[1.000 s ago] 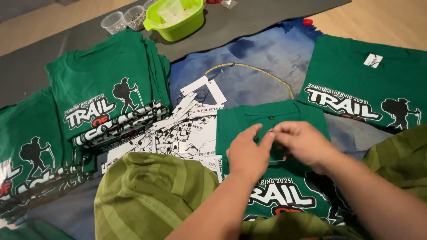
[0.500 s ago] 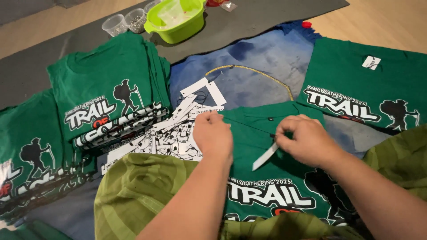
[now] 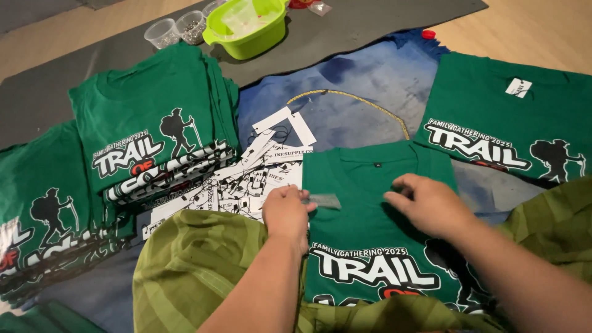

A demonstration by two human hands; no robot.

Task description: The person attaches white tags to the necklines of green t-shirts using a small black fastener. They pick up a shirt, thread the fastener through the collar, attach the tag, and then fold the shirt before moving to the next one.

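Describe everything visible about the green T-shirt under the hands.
The green T-shirt looks like soft knit cotton, lying flat, front up, across the lap, collar away from the person. White lettering and a dark hiker print cross its chest. The left hand holds a small pale strip at its left edge; the right hand presses its right side.

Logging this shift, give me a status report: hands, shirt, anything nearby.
Left hand pinching a small strip. Right hand flat on green shirt. Pile of paper tags beside left hand.

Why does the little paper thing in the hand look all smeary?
In the head view, the paper slip at the left hand is smeared by motion blur, while the green shirt under it prints sharply; soft indoor light, faint shadows, no glare.
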